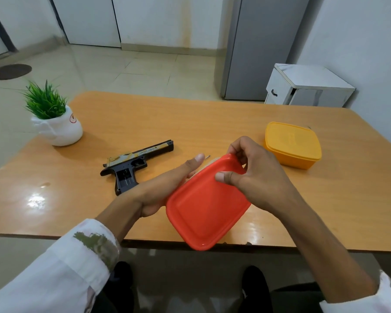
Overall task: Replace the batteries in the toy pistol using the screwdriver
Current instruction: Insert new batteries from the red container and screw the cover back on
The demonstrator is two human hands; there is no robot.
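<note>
Both hands hold the red box (207,206): left hand (165,186) cradles its side, right hand (255,177) pinches the lid's far corner. Pistol (136,163) lies on the table (212,123), just left. Probably fetching batteries; next, that lid needs peeling up.

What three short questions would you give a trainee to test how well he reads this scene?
1. True or false: the black and gold toy pistol lies on the brown wooden table, and nobody holds it.
2. Short answer: is the lid of the yellow rectangular plastic box on or off?
3. Multiple choice: what does the right hand pinch?
A) the toy pistol
B) the yellow box
C) the far corner of the red rectangular plastic box

Key: 1 true; 2 on; 3 C.
</note>
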